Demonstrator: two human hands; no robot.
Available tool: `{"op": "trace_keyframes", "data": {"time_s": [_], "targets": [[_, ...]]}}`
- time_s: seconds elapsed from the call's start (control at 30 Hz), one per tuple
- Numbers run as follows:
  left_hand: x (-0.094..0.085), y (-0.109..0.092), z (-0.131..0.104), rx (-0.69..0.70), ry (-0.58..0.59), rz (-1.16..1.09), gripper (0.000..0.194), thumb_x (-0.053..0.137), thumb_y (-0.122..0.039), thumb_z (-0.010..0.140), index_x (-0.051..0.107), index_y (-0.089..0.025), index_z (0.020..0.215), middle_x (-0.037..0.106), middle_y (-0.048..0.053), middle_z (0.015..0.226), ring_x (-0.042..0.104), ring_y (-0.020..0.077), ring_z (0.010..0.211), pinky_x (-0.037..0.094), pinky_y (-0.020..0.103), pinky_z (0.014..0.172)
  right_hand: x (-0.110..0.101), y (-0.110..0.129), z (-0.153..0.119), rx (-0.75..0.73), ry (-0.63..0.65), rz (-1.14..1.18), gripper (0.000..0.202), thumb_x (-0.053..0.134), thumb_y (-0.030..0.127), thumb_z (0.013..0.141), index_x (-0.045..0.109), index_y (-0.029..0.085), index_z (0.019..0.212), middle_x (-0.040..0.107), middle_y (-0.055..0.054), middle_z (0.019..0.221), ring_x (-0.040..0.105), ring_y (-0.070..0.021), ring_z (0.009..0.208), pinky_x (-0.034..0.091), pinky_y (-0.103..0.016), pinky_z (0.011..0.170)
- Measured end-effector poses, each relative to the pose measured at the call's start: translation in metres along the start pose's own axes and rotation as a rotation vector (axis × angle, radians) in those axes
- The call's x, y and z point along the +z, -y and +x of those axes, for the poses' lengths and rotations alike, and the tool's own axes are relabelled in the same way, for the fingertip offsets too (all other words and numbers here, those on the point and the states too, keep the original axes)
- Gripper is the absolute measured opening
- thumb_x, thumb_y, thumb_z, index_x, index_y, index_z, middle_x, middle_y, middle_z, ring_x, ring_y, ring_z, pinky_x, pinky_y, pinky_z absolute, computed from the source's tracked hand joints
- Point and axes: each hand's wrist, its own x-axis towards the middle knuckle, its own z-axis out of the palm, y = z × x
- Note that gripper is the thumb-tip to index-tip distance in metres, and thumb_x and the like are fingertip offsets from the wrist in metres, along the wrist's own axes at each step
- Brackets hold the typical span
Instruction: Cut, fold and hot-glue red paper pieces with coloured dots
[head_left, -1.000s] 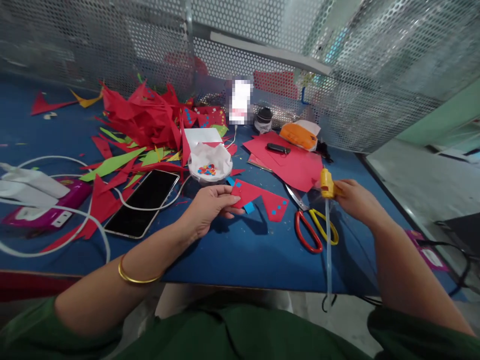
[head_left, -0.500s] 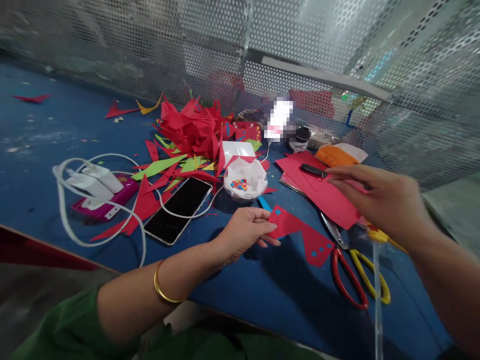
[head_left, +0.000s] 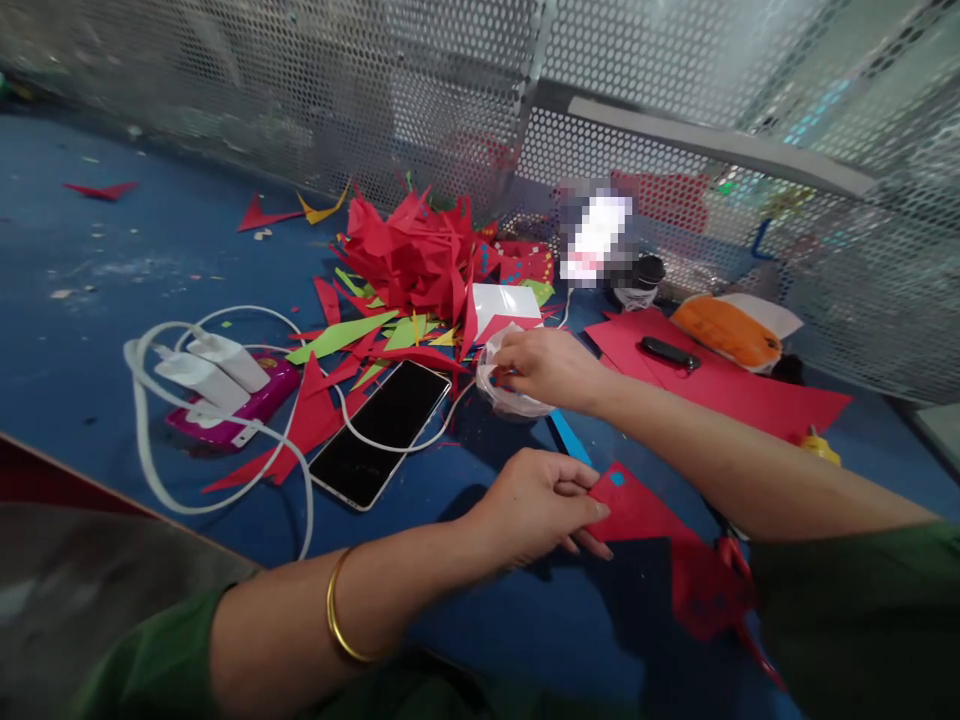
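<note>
My left hand (head_left: pixel 544 505) pinches one end of a red paper cutout (head_left: pixel 645 515) between thumb and fingers. A blue dot shows near the held end. The cutout's far end lies in the shade of my right forearm. Over a small bowl lined with white tissue (head_left: pixel 525 403), my right hand (head_left: pixel 547 368) dips its bent fingers inside, fingertips drawn together. Whatever is between those fingertips is too small or hidden, and the bowl's contents are covered by the hand. A blue paper strip (head_left: pixel 570 437) lies between the bowl and the cutout.
A phone (head_left: pixel 381 432), a white cable and a purple power strip (head_left: pixel 232 400) lie left. Behind is a heap of red scraps (head_left: pixel 409 250). At right are red sheets (head_left: pixel 757 390) with a black clip-like tool (head_left: pixel 667 353), an orange pouch (head_left: pixel 727 330) and partly hidden scissors (head_left: pixel 739 565).
My right hand has moved left from beside the black tool into the tissue-lined bowl. My left hand keeps hold of the red cutout. The whole view has shifted slightly.
</note>
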Motion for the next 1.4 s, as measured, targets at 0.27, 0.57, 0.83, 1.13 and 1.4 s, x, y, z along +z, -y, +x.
{"op": "trace_keyframes", "data": {"time_s": [0.27,0.57,0.83,1.13,1.4], "targets": [[0.001,-0.004,-0.004,-0.021,0.050,0.038,0.009,0.062,-0.009,0.082,0.069,-0.015,0.085,0.069,-0.001,0.071,0.064,0.0073,0.049,0.038,0.017,0.047,0.009,0.002,0.004,0.003,0.007,-0.065,0.023,0.054,0.019,0.088,0.076,0.018,0.083,0.073,-0.009,0.090,0.059,-0.0188,0.075,0.031,-0.032,0.060],[0.000,-0.003,-0.001,0.007,0.019,0.071,0.008,0.064,-0.011,0.080,0.069,-0.013,0.086,0.069,0.000,0.070,0.068,0.0111,0.053,0.040,0.019,0.049,0.009,0.002,0.002,0.018,-0.034,-0.043,0.019,0.054,0.019,0.088,0.073,0.018,0.089,0.072,-0.009,0.097,0.061,-0.0205,0.083,0.037,-0.033,0.069],[-0.006,-0.003,0.006,0.101,-0.076,0.056,0.009,0.064,-0.006,0.081,0.069,-0.013,0.085,0.071,0.002,0.070,0.069,0.0114,0.055,0.042,0.018,0.049,-0.041,0.003,-0.041,0.277,-0.477,0.133,0.015,0.049,0.018,0.090,0.064,0.019,0.091,0.068,-0.008,0.097,0.060,-0.0221,0.090,0.042,-0.035,0.078],[-0.001,-0.010,-0.005,0.206,-0.097,0.119,0.007,0.067,-0.014,0.083,0.071,-0.015,0.088,0.075,0.002,0.073,0.072,0.0133,0.063,0.045,0.018,0.054,-0.048,0.071,-0.167,0.682,-0.639,0.554,0.009,0.056,0.027,0.089,0.061,0.023,0.083,0.071,-0.005,0.101,0.065,-0.0228,0.097,0.048,-0.039,0.087],[0.002,-0.008,-0.003,0.189,-0.113,0.193,0.009,0.069,-0.017,0.080,0.072,-0.014,0.088,0.075,0.004,0.072,0.072,0.0140,0.064,0.047,0.020,0.056,-0.003,0.076,-0.182,0.727,-0.530,0.734,0.009,0.057,0.024,0.086,0.063,0.023,0.079,0.070,-0.009,0.118,0.062,-0.0258,0.118,0.044,-0.044,0.099]]}}
